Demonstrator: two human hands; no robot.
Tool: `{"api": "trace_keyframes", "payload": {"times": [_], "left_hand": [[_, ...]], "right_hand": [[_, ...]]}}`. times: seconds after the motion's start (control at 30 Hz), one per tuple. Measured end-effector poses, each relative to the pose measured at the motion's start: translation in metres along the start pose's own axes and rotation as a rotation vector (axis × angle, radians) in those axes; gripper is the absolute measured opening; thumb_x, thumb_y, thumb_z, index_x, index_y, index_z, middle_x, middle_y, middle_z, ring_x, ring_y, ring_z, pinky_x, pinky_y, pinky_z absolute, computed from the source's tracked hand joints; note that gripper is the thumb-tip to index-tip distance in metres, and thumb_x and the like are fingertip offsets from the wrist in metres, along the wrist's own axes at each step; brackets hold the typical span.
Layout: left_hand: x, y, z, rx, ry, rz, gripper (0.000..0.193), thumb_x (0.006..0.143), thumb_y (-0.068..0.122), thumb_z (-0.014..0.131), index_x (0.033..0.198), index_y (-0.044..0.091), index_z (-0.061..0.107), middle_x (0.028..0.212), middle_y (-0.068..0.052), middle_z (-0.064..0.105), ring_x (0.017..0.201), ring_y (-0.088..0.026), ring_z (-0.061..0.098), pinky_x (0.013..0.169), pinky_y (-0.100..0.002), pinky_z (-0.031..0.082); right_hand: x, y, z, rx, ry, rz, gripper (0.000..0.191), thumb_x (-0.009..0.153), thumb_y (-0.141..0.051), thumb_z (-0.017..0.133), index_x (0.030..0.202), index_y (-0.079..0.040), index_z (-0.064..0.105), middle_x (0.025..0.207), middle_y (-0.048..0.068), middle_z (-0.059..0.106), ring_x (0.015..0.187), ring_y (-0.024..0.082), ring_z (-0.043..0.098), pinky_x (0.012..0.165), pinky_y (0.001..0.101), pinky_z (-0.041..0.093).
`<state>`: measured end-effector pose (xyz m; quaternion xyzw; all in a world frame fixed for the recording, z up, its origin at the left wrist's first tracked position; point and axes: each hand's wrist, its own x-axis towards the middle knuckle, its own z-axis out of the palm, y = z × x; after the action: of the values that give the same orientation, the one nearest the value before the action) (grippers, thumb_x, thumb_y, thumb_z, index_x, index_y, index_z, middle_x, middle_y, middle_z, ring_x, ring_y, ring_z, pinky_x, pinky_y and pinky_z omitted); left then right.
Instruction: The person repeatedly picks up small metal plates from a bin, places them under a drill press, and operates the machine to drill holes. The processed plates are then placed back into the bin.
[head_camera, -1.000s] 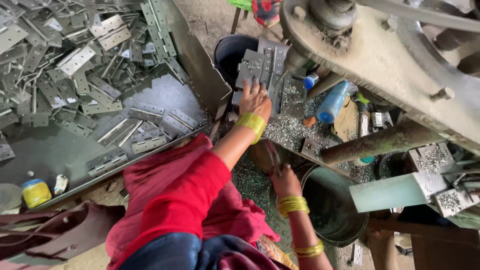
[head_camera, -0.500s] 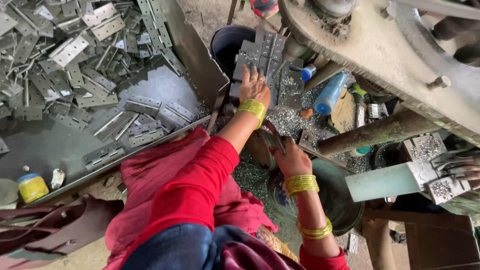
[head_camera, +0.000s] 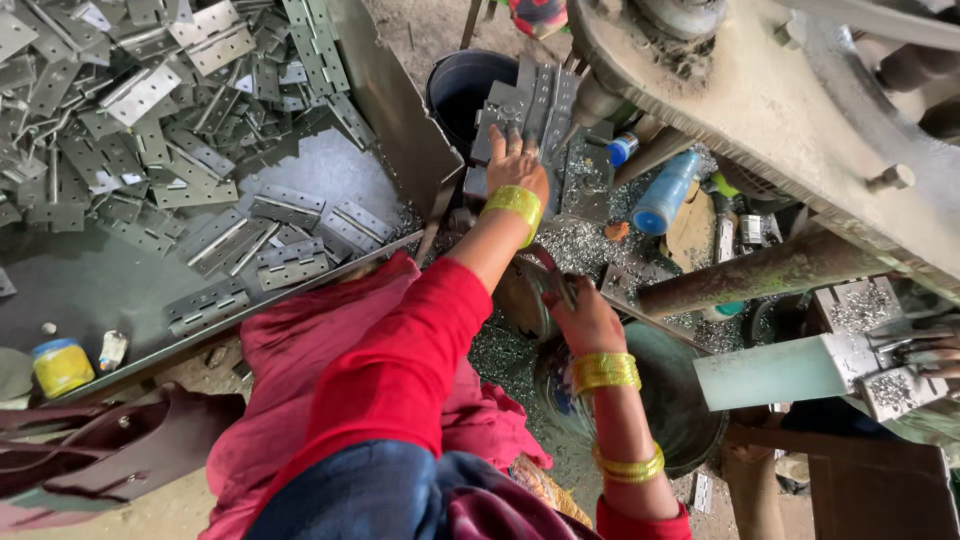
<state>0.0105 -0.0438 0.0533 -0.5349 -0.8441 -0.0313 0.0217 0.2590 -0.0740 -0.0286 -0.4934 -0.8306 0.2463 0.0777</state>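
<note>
Left hand (head_camera: 517, 160) is laid flat, fingers spread, on a stack of grey metal hinges (head_camera: 530, 105) at 12 o'clock, beside a dark bucket (head_camera: 462, 90). Right hand (head_camera: 585, 318) is closed around a small metal piece (head_camera: 560, 288) just above a green basin (head_camera: 690, 400). Loose hinges (head_camera: 180, 130) are piled in a tray (head_camera: 390, 110) at 10 o'clock.

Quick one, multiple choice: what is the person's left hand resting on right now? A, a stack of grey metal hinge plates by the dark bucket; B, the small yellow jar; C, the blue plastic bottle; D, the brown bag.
A: the left hand lies flat on the stack of grey metal hinge plates beside the dark round bucket, well apart from the blue plastic bottle.
</note>
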Motion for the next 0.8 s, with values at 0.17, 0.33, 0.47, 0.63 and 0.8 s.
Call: {"api": "trace_keyframes", "payload": {"times": [0.17,0.33,0.47,0.63,0.8], "left_hand": [[0.012,0.003,0.008,-0.071,-0.048,0.000,0.049,0.099,0.021,0.039,0.145,0.009,0.052,0.162,-0.006,0.035,0.151,-0.030,0.022,0.119,-0.064,0.002],[0.021,0.001,0.006,-0.055,-0.045,0.018,0.049,0.102,0.019,0.040,0.148,0.007,0.053,0.164,-0.007,0.037,0.154,-0.031,0.024,0.121,-0.063,0.004],[0.010,0.000,0.010,-0.043,-0.099,0.016,0.059,0.091,0.026,0.053,0.147,0.008,0.049,0.162,-0.007,0.034,0.153,-0.031,0.018,0.117,-0.061,0.001],[-0.066,-0.015,0.040,-0.055,0.313,0.210,0.046,0.097,0.014,0.049,0.142,0.006,0.056,0.152,-0.011,0.050,0.147,-0.027,0.041,0.124,-0.059,0.014],[-0.074,-0.030,0.037,-0.315,0.381,0.485,0.028,0.098,0.007,0.053,0.123,0.011,0.065,0.131,-0.009,0.064,0.115,-0.025,0.064,0.103,-0.045,0.047]], "right_hand": [[-0.047,0.013,0.071,0.094,0.099,0.144,0.050,0.082,-0.038,0.069,0.121,-0.007,0.062,0.100,0.031,0.071,0.099,0.051,0.066,0.081,0.0568,0.054],[-0.039,0.031,0.082,-0.030,-0.014,0.263,0.046,0.088,-0.043,0.069,0.117,-0.008,0.064,0.102,0.030,0.071,0.101,0.049,0.067,0.083,0.0570,0.053],[-0.022,-0.005,0.024,-0.049,0.199,-0.036,0.049,0.090,-0.037,0.068,0.126,-0.006,0.055,0.104,0.026,0.069,0.098,0.047,0.066,0.081,0.0550,0.052],[-0.022,-0.066,-0.029,0.069,0.339,-0.092,0.054,0.086,-0.028,0.070,0.136,-0.013,0.056,0.111,0.019,0.066,0.096,0.040,0.066,0.080,0.0512,0.051],[-0.025,-0.083,-0.038,0.029,0.337,-0.081,0.046,0.090,-0.030,0.068,0.131,-0.011,0.060,0.114,0.018,0.067,0.101,0.040,0.067,0.083,0.0505,0.052]]}}
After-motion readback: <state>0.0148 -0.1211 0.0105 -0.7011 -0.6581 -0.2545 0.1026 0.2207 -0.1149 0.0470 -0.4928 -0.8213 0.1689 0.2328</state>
